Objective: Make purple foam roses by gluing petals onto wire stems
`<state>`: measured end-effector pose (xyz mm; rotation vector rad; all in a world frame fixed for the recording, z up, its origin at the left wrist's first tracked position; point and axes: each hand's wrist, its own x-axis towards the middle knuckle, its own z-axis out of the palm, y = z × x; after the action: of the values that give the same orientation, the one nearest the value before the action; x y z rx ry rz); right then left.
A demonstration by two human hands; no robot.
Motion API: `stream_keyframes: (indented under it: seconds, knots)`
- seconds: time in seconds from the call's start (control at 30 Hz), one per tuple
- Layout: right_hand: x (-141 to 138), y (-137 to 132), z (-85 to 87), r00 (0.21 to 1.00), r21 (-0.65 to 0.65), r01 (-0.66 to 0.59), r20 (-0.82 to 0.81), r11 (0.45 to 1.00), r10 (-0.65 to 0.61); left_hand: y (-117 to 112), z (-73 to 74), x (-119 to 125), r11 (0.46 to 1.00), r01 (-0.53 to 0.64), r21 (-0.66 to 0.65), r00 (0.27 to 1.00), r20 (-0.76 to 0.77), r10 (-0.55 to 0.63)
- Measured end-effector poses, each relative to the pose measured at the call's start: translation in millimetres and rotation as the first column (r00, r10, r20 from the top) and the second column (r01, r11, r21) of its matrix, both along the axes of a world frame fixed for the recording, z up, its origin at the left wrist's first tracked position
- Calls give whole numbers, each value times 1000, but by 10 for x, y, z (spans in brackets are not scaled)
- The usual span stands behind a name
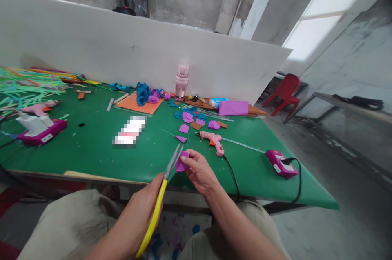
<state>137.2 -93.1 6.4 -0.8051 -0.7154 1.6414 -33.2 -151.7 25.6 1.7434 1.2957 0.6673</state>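
My left hand (147, 201) grips a pair of yellow-handled scissors (159, 201) by the handles. The blades point up and away from me and stand slightly apart. Between the thumb and fingers of my right hand (199, 170) is a small purple paper piece (181, 163), right beside the blades. Whether the blades touch the paper I cannot tell. Beyond my hands lie a purple cone-shaped piece (180, 138) and a purple square (184, 128). A pink glue gun (214, 141) rests to the right of them, with a clear glue stick in its back.
Purple power strips (281, 163) stand at both ends of the green table (147, 158). Blue and purple paper flowers (143, 94) lie on orange sheets (139, 105). A pink bottle (181, 82) stands by the white partition (128, 47). Paper scraps (196, 229) litter the floor.
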Motion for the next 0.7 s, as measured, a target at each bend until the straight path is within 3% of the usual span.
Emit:
stream_keyframes:
  seconds: [0.37,0.53,0.63,0.7]
  knots:
    - [22,2,12,1000,-13,2,12,1000,-2,3,-39,-58,998,36,-57,998,49,-33]
    - [61,19,31,1000,-36,1,31,999,0,8,-74,-126,960,-61,-272,985,137,101]
    - [80,20,37,998,-33,-31,62,999,33,123,-78,-208,960,-84,-268,962,228,148]
    - [84,18,39,995,-21,-54,87,998,56,214,-54,-279,970,-40,-239,966,240,99]
